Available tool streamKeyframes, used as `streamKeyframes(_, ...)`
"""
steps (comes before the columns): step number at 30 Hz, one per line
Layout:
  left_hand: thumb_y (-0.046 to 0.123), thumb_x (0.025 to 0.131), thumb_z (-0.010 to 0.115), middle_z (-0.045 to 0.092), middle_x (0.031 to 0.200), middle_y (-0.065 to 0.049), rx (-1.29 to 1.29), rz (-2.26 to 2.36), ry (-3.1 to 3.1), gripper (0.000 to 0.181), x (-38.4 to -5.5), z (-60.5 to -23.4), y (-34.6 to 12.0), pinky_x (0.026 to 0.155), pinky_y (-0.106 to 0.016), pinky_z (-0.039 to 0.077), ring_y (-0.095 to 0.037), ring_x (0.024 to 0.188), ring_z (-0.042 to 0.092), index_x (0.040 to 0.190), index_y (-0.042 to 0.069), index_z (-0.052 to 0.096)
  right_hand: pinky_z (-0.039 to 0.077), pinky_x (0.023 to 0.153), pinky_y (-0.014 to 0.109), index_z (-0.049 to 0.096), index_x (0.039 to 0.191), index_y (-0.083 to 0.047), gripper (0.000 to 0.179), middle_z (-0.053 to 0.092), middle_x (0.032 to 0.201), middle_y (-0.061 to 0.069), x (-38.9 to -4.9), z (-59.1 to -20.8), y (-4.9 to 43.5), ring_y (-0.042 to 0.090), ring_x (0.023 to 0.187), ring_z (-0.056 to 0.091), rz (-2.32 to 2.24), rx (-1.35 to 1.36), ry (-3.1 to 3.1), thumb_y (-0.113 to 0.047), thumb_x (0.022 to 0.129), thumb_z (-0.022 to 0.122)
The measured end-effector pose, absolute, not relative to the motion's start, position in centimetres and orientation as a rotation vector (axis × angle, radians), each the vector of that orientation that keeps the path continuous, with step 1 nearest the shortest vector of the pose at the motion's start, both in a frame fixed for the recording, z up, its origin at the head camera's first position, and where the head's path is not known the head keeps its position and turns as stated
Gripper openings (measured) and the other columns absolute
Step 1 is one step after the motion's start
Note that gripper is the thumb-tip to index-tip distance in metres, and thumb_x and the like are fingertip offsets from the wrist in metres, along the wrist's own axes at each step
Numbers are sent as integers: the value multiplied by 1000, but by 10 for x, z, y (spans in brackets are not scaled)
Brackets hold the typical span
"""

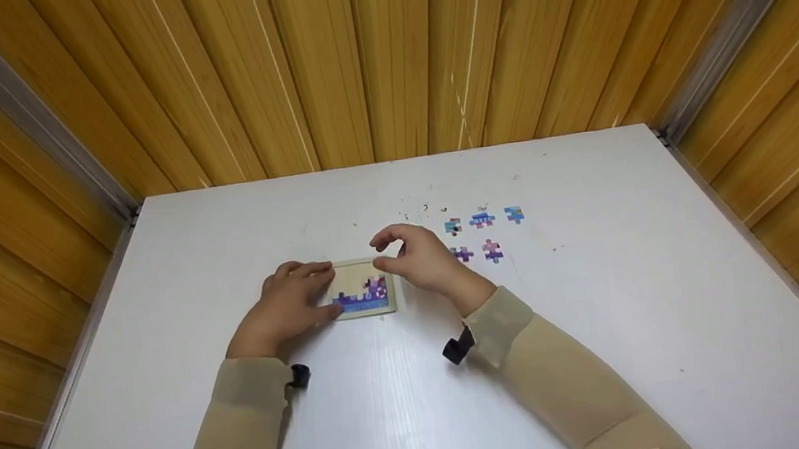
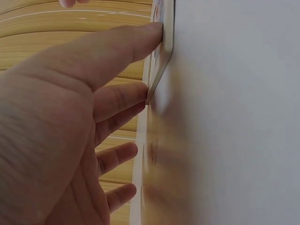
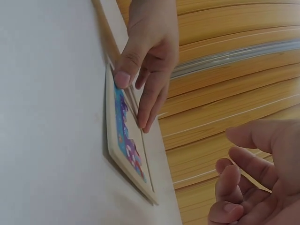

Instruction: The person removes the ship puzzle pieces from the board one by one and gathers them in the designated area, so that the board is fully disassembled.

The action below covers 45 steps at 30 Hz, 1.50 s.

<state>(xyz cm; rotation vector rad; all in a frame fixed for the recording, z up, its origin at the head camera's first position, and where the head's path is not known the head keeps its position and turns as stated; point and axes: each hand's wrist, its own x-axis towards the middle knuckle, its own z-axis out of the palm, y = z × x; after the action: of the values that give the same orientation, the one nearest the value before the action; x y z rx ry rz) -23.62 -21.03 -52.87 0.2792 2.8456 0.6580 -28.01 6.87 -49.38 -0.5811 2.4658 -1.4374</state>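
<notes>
A small wooden jigsaw frame (image 1: 394,298) lies on the white table, with purple and blue pieces fitted along its bottom and right side and bare wood at upper left. My left hand (image 1: 292,301) holds its left end, thumb on the lower rim and forefinger at the upper corner; the left wrist view shows the other fingers (image 2: 117,157) off the frame. Over the frame's upper right corner hovers my right hand (image 1: 421,259), thumb and forefinger apart. In the right wrist view this hand (image 3: 262,173) has bent fingers and nothing visible in it.
Several loose jigsaw pieces lie right of the right hand, among them a blue one (image 1: 514,214), a blue-pink one (image 1: 482,219) and a purple-pink one (image 1: 492,250). Tiny crumbs (image 1: 426,207) dot the table behind. Wood-panelled walls (image 1: 384,64) enclose the table's back and sides.
</notes>
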Motion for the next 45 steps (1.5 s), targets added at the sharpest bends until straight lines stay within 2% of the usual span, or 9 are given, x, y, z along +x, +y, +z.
streamKeyframes(3,46,100,82,46,181,1,279,652,2833,80,-236,-529,-211,136,-77,27,-42,171,29,170,21,53,51,81,30,74,142,-7,39,76,140,12,-281,-500,65,15,89,57,-1369,-599,2497,-20,105,79)
streamKeyframes(6,47,100,81,45,182,1,286,643,2830,81,-237,-529,-211,136,-78,26,-43,172,28,171,21,52,56,89,37,75,142,-8,40,74,142,12,-280,-504,63,18,94,60,-1315,-602,2509,-20,105,79)
streamKeyframes(9,47,100,82,44,182,2,289,640,2828,81,-237,-530,-211,136,-79,27,-42,172,27,171,22,52,57,114,48,74,144,-8,42,72,148,13,-279,-509,61,27,119,68,-1265,-589,2505,-21,105,78)
streamKeyframes(11,48,100,82,44,183,3,280,641,2823,82,-238,-529,-210,136,-78,27,-42,172,27,171,23,52,50,128,54,73,147,-8,43,70,152,13,-279,-511,60,33,139,65,-1232,-573,2499,-23,106,77)
streamKeyframes(13,48,100,83,43,183,3,278,642,2820,82,-238,-529,-210,136,-77,28,-42,172,26,171,23,51,42,135,56,72,148,-7,45,69,155,13,-279,-514,60,35,153,59,-1184,-576,2509,-25,107,76)
streamKeyframes(22,46,100,84,44,182,2,292,647,2827,81,-237,-530,-210,137,-76,27,-43,172,26,171,21,53,47,132,52,75,144,-1,42,71,149,16,-278,-522,58,37,145,66,-986,-713,2583,-21,107,76)
streamKeyframes(32,43,99,84,47,181,0,312,677,2837,81,-235,-528,-211,137,-74,27,-43,171,29,169,18,54,52,126,52,79,139,-4,37,67,152,15,-276,-521,56,37,142,67,-799,-799,2650,-19,106,78)
streamKeyframes(45,44,99,83,47,180,1,291,683,2841,79,-235,-530,-210,135,-76,30,-42,170,30,169,20,56,49,130,52,80,136,-2,41,68,154,13,-277,-519,58,38,147,65,-807,-754,2646,-23,102,85)
